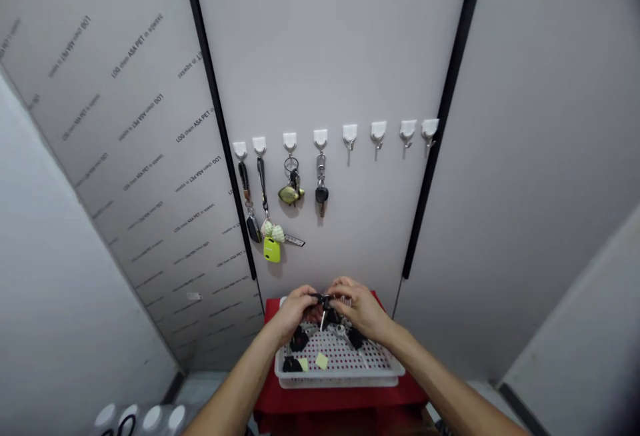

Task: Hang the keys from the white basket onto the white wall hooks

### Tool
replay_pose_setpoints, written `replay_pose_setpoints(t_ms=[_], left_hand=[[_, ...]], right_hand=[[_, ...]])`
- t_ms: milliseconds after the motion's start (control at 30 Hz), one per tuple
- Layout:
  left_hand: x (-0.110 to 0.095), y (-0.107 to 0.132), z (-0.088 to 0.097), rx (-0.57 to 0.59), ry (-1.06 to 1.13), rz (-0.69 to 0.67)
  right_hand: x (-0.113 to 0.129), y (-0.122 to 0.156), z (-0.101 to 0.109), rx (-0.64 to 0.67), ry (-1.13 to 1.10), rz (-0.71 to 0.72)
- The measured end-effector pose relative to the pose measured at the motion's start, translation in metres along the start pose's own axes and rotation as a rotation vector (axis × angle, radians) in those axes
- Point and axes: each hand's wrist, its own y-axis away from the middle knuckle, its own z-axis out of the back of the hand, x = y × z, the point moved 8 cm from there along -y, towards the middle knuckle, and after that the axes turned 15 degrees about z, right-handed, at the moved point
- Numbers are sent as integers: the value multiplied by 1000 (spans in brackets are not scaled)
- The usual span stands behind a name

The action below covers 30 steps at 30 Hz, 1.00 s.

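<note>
My left hand (297, 313) and my right hand (357, 306) meet above a white perforated basket (340, 377). Between their fingertips is a black-headed key (324, 313), its metal blade pointing down; both hands are closed on it. Beneath them in the basket lie more keys (343, 333), a black key fob (299, 339), another black item (291, 364) and a pale yellow paper square (321, 361). My hands hide part of the basket's far side.
White hooks run along the wall. The left ones carry a dark fob on a strap (253, 228), a lime-green key case (271, 249), keys with a green charm (289, 195) and a black key (321, 194). A red cloth (345, 401) lies under the basket. White-topped containers (153, 417) stand lower left.
</note>
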Motion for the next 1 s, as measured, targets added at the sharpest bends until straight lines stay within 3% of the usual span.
replay_pose_setpoints(t_ms=[133,233,300,400,533,667,800,900,1000], left_hand=[[-1,0,0,-92,-92,11],[-27,9,-5,-164,-241,-195],[-46,15,-19,-114,-397,-339],[-68,18,-32,-70,-573,-410],[-103,19,-33,-168,-579,-475],[-144,24,-47,-204,-584,-598],[-197,30,-64,-316,-549,-703],[-234,33,-71,-430,-504,-710],[-257,33,-71,-497,-439,-657]], right_hand=[[-3,-3,4,41,139,-42],[4,-12,12,48,213,-14],[13,-21,19,62,219,32],[21,-35,35,59,222,48],[19,-53,69,-49,201,-7],[18,-78,108,-183,172,-8],[28,-107,161,-406,242,-24],[41,-125,196,-551,316,-21],[48,-136,216,-608,394,-71]])
